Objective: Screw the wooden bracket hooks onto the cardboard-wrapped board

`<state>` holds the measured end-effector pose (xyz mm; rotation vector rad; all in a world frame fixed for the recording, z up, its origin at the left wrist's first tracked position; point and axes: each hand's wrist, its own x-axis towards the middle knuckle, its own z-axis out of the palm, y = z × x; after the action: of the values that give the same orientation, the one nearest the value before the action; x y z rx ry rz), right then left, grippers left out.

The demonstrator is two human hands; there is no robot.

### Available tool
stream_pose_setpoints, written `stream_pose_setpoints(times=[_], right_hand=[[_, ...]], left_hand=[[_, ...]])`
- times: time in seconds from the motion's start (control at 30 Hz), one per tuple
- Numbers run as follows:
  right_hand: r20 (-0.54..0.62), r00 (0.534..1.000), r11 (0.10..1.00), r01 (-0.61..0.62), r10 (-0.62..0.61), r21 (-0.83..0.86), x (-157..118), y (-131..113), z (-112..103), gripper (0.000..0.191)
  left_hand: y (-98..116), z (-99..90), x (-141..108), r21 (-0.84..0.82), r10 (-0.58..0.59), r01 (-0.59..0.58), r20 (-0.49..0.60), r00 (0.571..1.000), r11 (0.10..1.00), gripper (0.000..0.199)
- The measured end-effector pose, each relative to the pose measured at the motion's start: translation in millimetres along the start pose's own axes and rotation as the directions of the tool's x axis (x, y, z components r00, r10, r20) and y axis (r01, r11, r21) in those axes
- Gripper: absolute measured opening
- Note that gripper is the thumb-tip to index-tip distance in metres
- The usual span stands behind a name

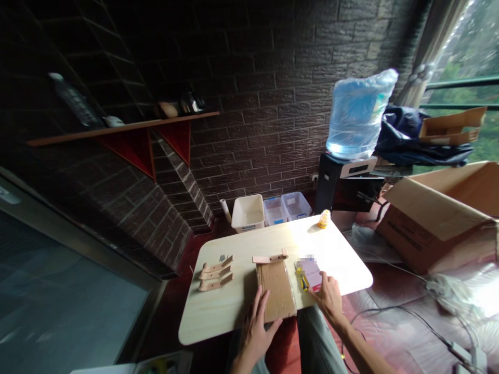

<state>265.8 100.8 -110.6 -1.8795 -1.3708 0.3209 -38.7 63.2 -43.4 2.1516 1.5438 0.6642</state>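
A brown cardboard box (276, 291) lies on the pale wooden table (218, 317). My left hand (257, 330) rests on its near left part, fingers spread. A curved wooden piece (270, 258) with holes sits at the box's far end. To the right, my right hand (327, 295) touches the near edge of a pinkish card (311, 271), beside a yellow and black tool (303, 282); whether its fingers grip either is unclear. Several similar wooden pieces (216, 276) lie at the left, with small dark screws (222, 257) behind them.
A small yellow bottle (323, 219) stands at the table's far right corner. Plastic bins (248, 214) sit behind the table. A water dispenser (329, 182) and a large open carton (424, 223) are at the right. Cables (405, 314) cross the floor.
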Motion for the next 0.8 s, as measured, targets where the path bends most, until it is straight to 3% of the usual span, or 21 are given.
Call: stream_pose_setpoints(times=[0.23, 0.8], right_hand=[[-0.027, 0.999, 0.999, -0.038, 0.038, 0.014, -4, -9, 3, 0.054], [-0.022, 0.997, 0.970, 0.070, -0.078, -0.233, -2, -16, 33, 0.051]], left_hand=[[0, -4.1, -3, -0.007, -0.005, 0.005, -0.024, 1.000, 1.000, 0.077], [-28, -18.4, -5, 0.000, -0.010, 0.010, -0.067, 0.998, 1.000, 0.076]])
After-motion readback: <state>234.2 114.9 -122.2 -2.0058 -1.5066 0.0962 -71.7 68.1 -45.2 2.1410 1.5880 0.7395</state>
